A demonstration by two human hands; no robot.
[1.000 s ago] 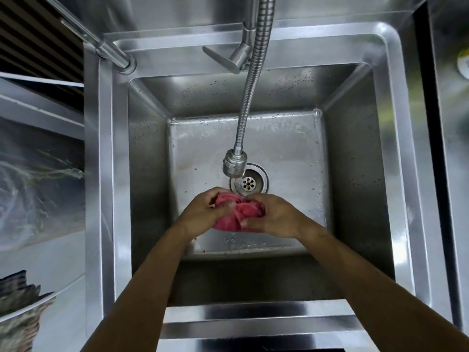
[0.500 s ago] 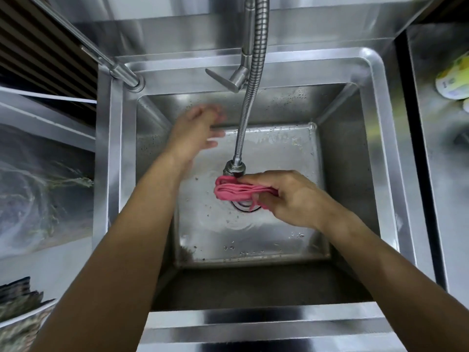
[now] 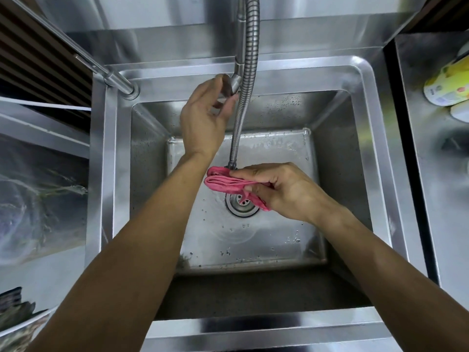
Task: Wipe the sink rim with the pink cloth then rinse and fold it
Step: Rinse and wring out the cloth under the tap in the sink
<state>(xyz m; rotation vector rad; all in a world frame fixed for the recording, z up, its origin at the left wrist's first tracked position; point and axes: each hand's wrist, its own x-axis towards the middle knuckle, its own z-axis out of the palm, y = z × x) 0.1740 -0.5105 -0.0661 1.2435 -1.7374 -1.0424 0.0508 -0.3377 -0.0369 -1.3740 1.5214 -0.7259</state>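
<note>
My right hand [image 3: 281, 189] grips the bunched pink cloth [image 3: 223, 182] low in the steel sink, directly under the spout end of the flexible tap hose [image 3: 243, 97] and above the drain [image 3: 241, 204]. At the back of the sink my left hand [image 3: 200, 118] is raised, and its thumb and fingers pinch the tap lever [image 3: 232, 85]. The sink rim [image 3: 368, 123] runs around the basin. Water ripples spread on the sink floor near the drain.
A slanted steel pipe [image 3: 111, 77] meets the rim at the back left corner. On the steel counter to the right lies a yellow-green bottle [image 3: 446, 85]. Clear plastic sheeting [image 3: 38, 194] covers the area left of the sink.
My left hand let go of the cloth and rose to the tap lever. My right hand kept the cloth and moved it under the spout.
</note>
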